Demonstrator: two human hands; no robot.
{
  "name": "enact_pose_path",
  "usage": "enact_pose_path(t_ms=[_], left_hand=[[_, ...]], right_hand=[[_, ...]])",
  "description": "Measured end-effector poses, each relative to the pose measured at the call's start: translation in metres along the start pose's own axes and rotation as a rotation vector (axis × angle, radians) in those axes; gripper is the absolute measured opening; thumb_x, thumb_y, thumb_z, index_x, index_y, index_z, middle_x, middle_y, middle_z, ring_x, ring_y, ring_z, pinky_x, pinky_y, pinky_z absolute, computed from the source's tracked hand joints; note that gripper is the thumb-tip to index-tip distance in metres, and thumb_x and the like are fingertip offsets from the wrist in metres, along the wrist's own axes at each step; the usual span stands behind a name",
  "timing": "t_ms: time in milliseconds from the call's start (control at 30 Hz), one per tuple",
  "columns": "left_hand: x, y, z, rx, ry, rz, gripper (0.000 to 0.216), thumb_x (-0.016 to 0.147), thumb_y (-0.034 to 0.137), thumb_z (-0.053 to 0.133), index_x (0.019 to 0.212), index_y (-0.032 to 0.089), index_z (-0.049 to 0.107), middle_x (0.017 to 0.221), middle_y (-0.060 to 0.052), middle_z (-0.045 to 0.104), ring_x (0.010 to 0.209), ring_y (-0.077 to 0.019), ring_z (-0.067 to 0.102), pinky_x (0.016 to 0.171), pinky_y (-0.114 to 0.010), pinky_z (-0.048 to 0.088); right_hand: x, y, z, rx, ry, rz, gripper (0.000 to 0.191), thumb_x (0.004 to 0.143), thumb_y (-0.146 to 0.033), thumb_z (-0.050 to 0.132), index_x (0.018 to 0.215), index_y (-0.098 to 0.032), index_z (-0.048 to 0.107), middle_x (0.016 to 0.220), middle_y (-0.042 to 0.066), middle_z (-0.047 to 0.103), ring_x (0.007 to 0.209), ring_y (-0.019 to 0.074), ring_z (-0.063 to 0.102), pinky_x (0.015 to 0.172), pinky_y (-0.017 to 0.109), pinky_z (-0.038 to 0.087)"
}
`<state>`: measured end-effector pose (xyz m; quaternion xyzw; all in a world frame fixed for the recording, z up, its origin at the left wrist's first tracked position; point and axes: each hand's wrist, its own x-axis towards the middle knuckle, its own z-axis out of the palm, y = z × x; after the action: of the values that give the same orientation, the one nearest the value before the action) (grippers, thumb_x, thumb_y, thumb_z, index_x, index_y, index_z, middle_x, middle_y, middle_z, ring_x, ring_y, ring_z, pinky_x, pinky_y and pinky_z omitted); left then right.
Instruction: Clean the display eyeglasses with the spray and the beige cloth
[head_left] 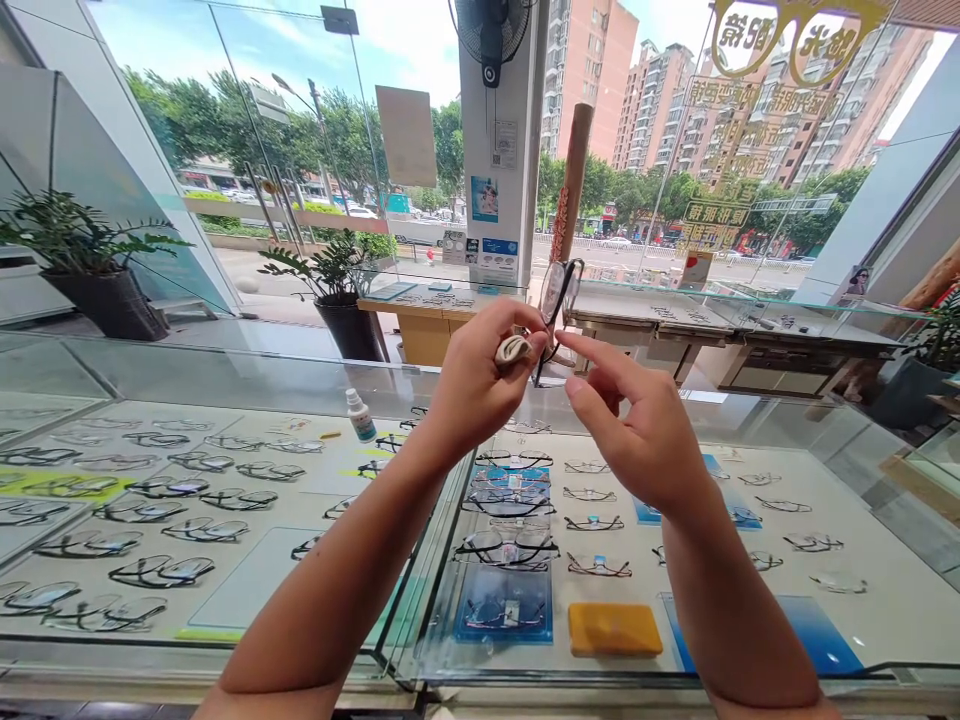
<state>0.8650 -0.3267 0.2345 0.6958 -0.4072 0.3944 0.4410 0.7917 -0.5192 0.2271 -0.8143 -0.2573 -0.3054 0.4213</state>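
Observation:
Raised over the glass counter, my left hand point(487, 365) is closed, pinching a pair of dark-framed eyeglasses point(559, 295) that stands tilted on end. A rolled pale cloth point(513, 350) pokes out of the same fist. My right hand point(637, 415) is beside the eyeglasses, index finger stretched out to the frame and thumb apart from it. Whether that fingertip touches the frame I cannot tell. Nothing shows in the right hand's grip. Part of the frame is hidden behind my fingers.
Below is a glass display case point(300, 392) with many eyeglasses in rows. A small white spray bottle point(360, 415) stands left of my left forearm. A yellow-orange case point(615, 629) lies near the front. Potted plants point(341, 280) and more counters point(817, 350) stand beyond, before large windows.

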Motion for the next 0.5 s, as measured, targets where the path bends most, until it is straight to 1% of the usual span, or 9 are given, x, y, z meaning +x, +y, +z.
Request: enact_pose_path(t_ms=[100,233,400,500], left_hand=[[-0.0002,0.0017,0.0004,-0.003,0.004,0.001,0.011,0.106,0.029,0.066,0.097,0.023,0.065,0.101,-0.005,0.074,0.087,-0.0194,0.066,0.083,-0.035,0.051],[-0.0007,0.0023,0.0018,0.008,0.006,0.005,0.010,0.106,0.029,0.066,0.099,0.023,0.065,0.103,-0.006,0.075,0.088,-0.0190,0.066,0.084,-0.035,0.052],[-0.0003,0.0009,0.0026,0.012,0.012,0.013,0.011,0.106,0.031,0.067,0.097,0.024,0.065,0.103,-0.007,0.076,0.092,-0.0211,0.068,0.086,-0.037,0.054],[-0.0001,0.0007,0.0028,0.014,0.021,0.031,0.011,0.106,0.030,0.067,0.097,0.024,0.065,0.102,-0.006,0.076,0.093,-0.0207,0.069,0.086,-0.037,0.055]], right_hand=[[-0.0004,-0.0018,0.0020,-0.007,-0.031,0.028,0.052,0.105,-0.036,0.060,0.155,-0.025,0.069,0.067,-0.006,0.057,0.060,0.0148,0.050,0.064,0.035,0.039],[0.0002,-0.0045,0.0043,-0.011,-0.057,0.053,0.057,0.103,-0.038,0.061,0.157,-0.019,0.067,0.067,-0.006,0.060,0.060,0.0153,0.051,0.063,0.036,0.038],[0.0009,-0.0045,0.0048,-0.001,-0.060,0.067,0.058,0.103,-0.038,0.061,0.158,-0.019,0.066,0.066,-0.006,0.060,0.060,0.0150,0.051,0.063,0.035,0.037],[0.0005,-0.0034,0.0046,0.010,-0.059,0.069,0.059,0.104,-0.038,0.061,0.160,-0.018,0.065,0.066,-0.006,0.060,0.061,0.0151,0.051,0.063,0.035,0.037]])
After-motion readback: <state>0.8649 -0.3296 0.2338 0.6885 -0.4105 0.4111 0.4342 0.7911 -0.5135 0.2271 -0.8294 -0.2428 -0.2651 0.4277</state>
